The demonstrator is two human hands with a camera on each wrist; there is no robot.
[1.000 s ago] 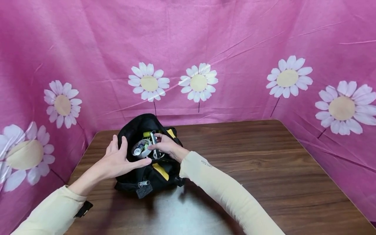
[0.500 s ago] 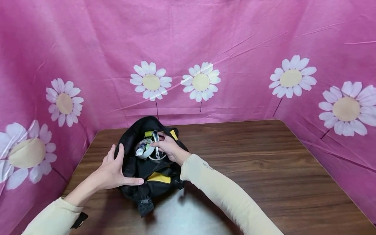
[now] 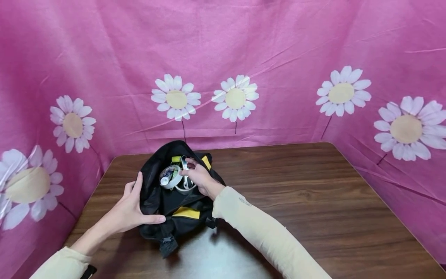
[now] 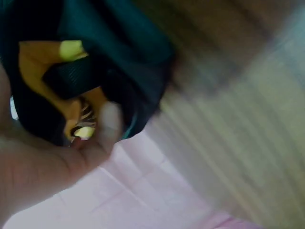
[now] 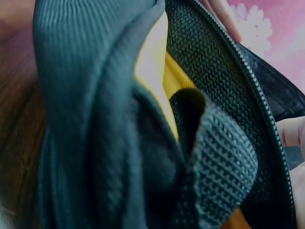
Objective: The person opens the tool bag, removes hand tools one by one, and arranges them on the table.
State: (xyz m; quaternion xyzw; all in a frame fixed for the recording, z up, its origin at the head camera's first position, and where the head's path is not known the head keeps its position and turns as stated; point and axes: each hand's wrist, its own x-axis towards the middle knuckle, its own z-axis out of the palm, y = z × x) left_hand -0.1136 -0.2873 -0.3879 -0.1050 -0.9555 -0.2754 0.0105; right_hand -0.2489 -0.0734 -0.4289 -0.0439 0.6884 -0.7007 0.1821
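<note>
Black bag [image 3: 188, 228] stands left of centre on the desk [image 3: 313, 190], mouth open and tilted toward the camera. Hands both at it. Left hand [image 3: 129, 209] spread, thumb straight along the near-left edge, fingers lying against the left side; steadying it by touch, not clenched. Right hand [image 3: 202, 178] inside the mouth from the right, thumb across a silver tool [image 3: 186, 182], apparently pinching it; exact type unclear. Right wrist view shows none of that grip, only bag cloth, zip [image 5: 264, 100] and a strap loop [image 5: 228, 162].

Tool sits in the upper half of the opening, just beside a tape roll [image 3: 177, 181] with a white-capped tube [image 3: 165, 180] in its hole; second ring [image 3: 189, 190] below, yellow-green piece [image 3: 176, 159] above.

Risks, judged: packed close, the tool could hook a ring if drawn sideways, tipping tape and tube. Soft walls may fold over the right wrist should the left hand ease off. Zip teeth or loop might snag a sleeve. A hard tug could drag the bag across the smooth desk.
</note>
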